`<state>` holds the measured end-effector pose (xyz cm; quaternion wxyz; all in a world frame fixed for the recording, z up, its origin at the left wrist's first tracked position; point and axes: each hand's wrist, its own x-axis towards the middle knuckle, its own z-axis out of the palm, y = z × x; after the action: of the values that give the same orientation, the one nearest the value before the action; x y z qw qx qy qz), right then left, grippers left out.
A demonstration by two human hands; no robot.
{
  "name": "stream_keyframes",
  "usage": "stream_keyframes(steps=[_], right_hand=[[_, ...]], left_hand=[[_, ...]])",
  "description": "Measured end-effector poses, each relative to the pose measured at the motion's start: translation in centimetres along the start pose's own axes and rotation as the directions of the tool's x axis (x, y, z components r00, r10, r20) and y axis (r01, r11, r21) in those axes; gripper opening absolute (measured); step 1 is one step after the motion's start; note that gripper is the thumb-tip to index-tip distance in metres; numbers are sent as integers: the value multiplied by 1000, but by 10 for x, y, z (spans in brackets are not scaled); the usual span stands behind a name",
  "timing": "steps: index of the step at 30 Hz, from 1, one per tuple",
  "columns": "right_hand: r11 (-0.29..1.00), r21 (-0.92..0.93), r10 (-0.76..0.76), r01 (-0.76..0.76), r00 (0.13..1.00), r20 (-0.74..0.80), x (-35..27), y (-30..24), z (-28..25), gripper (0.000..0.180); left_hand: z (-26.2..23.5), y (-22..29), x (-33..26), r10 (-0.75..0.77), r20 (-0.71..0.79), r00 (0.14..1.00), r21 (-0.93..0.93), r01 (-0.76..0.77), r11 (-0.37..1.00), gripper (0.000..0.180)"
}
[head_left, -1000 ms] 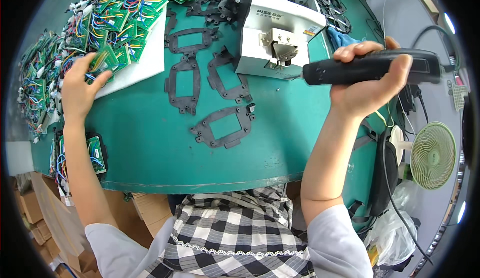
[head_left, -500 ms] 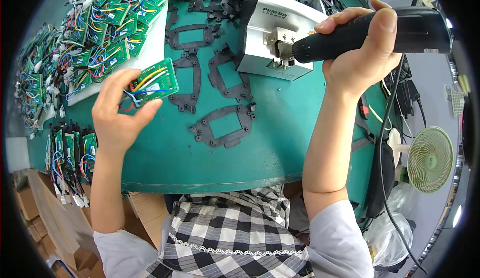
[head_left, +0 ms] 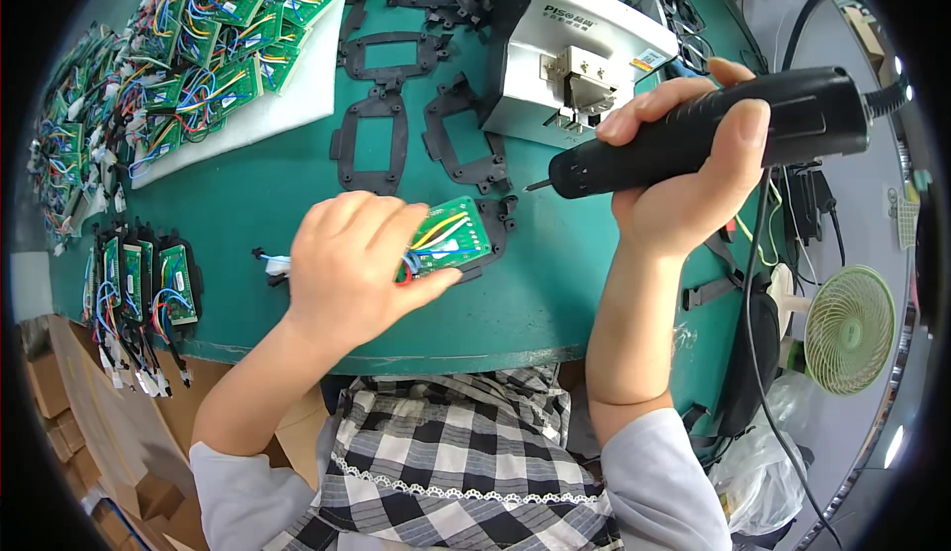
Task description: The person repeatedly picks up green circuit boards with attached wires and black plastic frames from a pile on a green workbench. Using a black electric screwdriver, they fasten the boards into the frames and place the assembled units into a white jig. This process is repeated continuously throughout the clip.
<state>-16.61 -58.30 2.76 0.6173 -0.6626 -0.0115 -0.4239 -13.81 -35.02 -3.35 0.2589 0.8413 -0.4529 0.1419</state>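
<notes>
Green circuit board [head_left: 451, 239] with coloured wires under the left hand [head_left: 352, 264] — fingers curled over its wired end, thumb against its near edge, pressing it onto a black frame piece [head_left: 498, 222] on the teal surface [head_left: 515, 299]. Board sits near the front edge of the surface, roughly centre.

Right hand [head_left: 693, 170] clenched around a black electric screwdriver [head_left: 713, 140], held level above the surface, bit tip pointing left, just beside the board's far right corner but apart from it. Cable runs off the tool's rear to the right.

Outward:
- White boxy machine [head_left: 584, 41] behind the tool tip, metal fitting on its front.
- More black frames [head_left: 371, 140] lying flat between the machine and a white foam sheet [head_left: 287, 96].
- Foam sheet carries a heap of wired green boards [head_left: 213, 56] — far left.
- Short row of boards already seated in black frames [head_left: 149, 284] at the left front edge, wires hanging over.
- Small green fan [head_left: 850, 328] off to the right, below surface level.
- Cardboard boxes [head_left: 89, 432] lower left.
</notes>
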Motion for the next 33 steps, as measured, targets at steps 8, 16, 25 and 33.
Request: stream_keyframes(steps=[8, 16, 25, 33], right_hand=[[992, 122, 11, 7, 990, -141, -4, -2, -4, 65], [924, 364, 220, -120, 944, -245, -4, -3, -32, 56], [895, 415, 283, -163, 927, -245, -3, -3, -45, 55], [901, 400, 278, -169, 932, -232, -5, -5, -53, 54]], left_hand=[[-8, -14, 3, -45, -41, 998, 150, 50, 987, 48], [-19, -60, 9, -208, -55, 977, 422, 212, 882, 39], [34, -7, 36, 48, 216, 975, -64, -35, 997, 17], [53, -14, 28, 251, 7, 968, -89, -249, 964, 14]])
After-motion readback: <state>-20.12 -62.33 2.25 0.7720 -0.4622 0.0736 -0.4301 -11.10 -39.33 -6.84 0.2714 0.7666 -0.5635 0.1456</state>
